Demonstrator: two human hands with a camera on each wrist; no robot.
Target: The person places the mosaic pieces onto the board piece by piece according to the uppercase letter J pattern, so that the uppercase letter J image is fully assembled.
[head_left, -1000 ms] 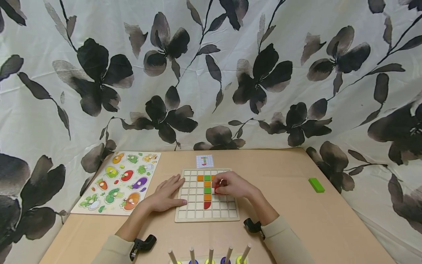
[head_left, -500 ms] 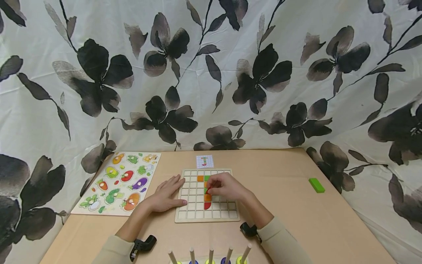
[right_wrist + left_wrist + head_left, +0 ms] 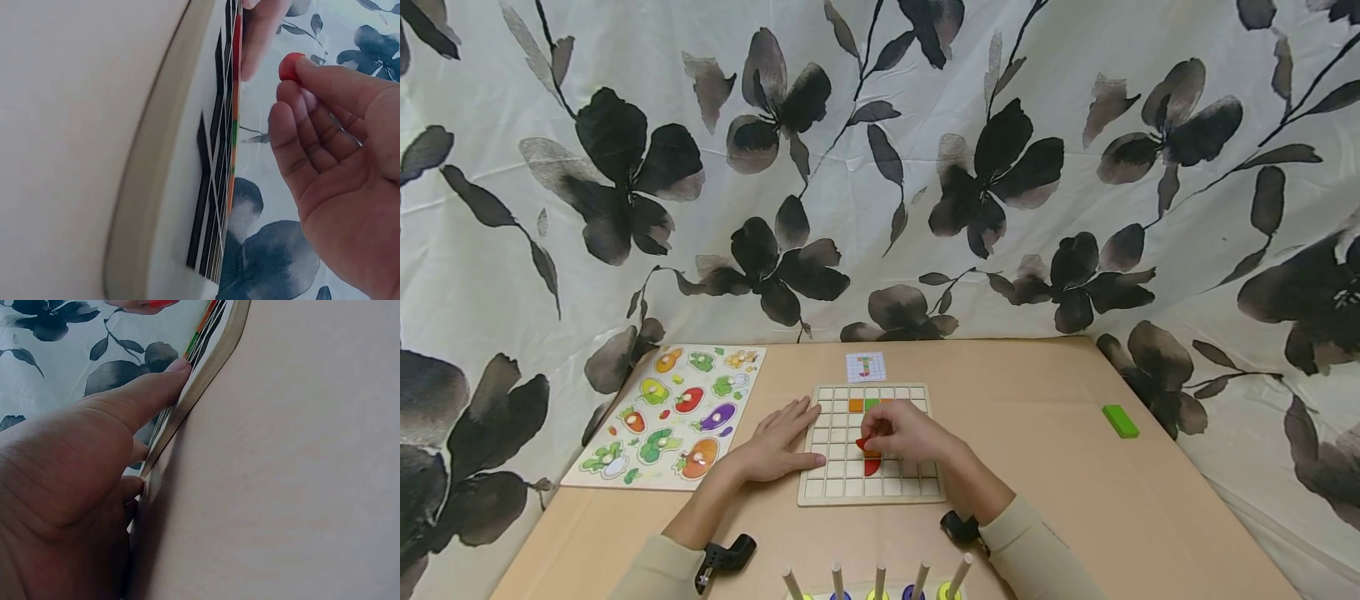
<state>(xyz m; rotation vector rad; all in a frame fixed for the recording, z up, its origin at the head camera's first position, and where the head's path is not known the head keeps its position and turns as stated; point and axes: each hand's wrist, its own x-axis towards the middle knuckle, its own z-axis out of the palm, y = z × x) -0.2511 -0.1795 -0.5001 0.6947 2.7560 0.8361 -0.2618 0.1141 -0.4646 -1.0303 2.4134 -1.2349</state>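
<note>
My right hand (image 3: 908, 429) pinches a small red piece (image 3: 291, 66) between thumb and fingertips, over the middle of a pale grid board (image 3: 842, 493). In the right wrist view the red piece stands off the board's surface. My left hand (image 3: 781, 442) rests on the board's left edge, fingers spread, with the thumb (image 3: 164, 387) on the rim. On the board sit an orange square tile (image 3: 856, 405), a green square tile (image 3: 871, 404) and, lower down, a red tile (image 3: 872, 467) with one rounded corner. My right hand hides part of the tile column.
A small pattern card (image 3: 866, 367) lies just behind the board. At left is a sheet with vegetable pictures (image 3: 666, 417). A green block (image 3: 1120, 421) lies far right, and a peg stand (image 3: 880, 583) with rings is at the front edge. A floral cloth (image 3: 880, 167) hangs behind.
My right hand has moved left and slightly toward me with the red piece, from the board's right part to over the tile column. My left hand has stayed in place.
</note>
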